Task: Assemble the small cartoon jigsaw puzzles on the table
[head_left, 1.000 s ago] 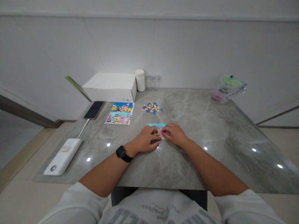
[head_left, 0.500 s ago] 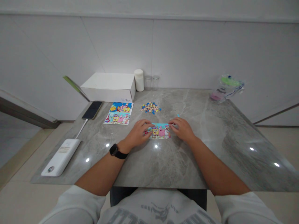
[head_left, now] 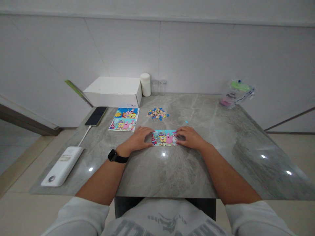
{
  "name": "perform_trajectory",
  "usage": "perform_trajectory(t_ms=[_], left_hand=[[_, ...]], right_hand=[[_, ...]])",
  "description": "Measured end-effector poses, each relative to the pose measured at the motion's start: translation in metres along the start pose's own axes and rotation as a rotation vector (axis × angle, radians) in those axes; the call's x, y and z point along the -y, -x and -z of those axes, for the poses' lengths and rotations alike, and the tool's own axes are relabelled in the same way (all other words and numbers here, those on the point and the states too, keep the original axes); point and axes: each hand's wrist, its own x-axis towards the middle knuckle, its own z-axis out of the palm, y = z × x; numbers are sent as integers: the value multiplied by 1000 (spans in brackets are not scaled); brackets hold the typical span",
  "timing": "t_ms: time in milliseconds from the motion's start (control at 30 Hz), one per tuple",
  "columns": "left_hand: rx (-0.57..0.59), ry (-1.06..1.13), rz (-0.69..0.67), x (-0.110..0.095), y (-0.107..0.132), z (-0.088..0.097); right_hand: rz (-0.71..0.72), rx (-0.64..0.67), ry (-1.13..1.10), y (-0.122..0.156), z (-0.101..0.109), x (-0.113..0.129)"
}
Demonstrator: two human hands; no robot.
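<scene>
A small assembled jigsaw puzzle strip with cartoon figures lies flat on the grey table in front of me. My left hand grips its left end, the thumb at the near corner and the fingers at the far corner. At the opposite end, my right hand holds the right edge in the same way, fingers bent. Beyond the right hand lies a single light-blue puzzle piece. A heap of loose puzzle pieces sits farther back. To its left is a printed picture sheet with matching figures.
A white box, a white bottle and two clear glass jars stand along the wall. On the left, a phone is cabled to a white power bank. A plastic-wrapped item rests at the back right.
My left hand has slid left, off the puzzle's face to its left end, uncovering the figures there. My right hand has shifted slightly and now grips the right edge with thumb and fingers.
</scene>
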Motion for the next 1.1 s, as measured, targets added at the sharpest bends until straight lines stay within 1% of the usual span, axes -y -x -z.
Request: perform_trajectory(t_ms=[300,400,467,500,567,633,700,800,967,1100], left_hand=[[3,17,-31,-4,-1,-7],[-13,23,-43,-2,-1,-7],[-38,42,-53,0,-3,-7],[-53,52,-58,1,-4,-6],[-96,68,-64,3,-7,-6],[-161,72,-59,6,-10,-6],[-232,69,-42,8,-11,-7],[-285,61,-24,9,-12,-8],[-270,74,-27,8,-12,-8],[-289,76,-18,6,-12,-8]], right_hand=[[7,23,-8,2,5,0],[-19,-21,-23,1,7,-2],[-93,-104,-20,0,10,-7],[-156,-156,-11,0,12,-12],[-314,-248,14,0,17,-23],[-473,-282,44,-2,22,-35],[-586,-247,80,-6,26,-46],[-667,-146,138,-17,28,-59],[-667,8,210,-42,25,-71],[-666,109,219,-53,29,-73]])
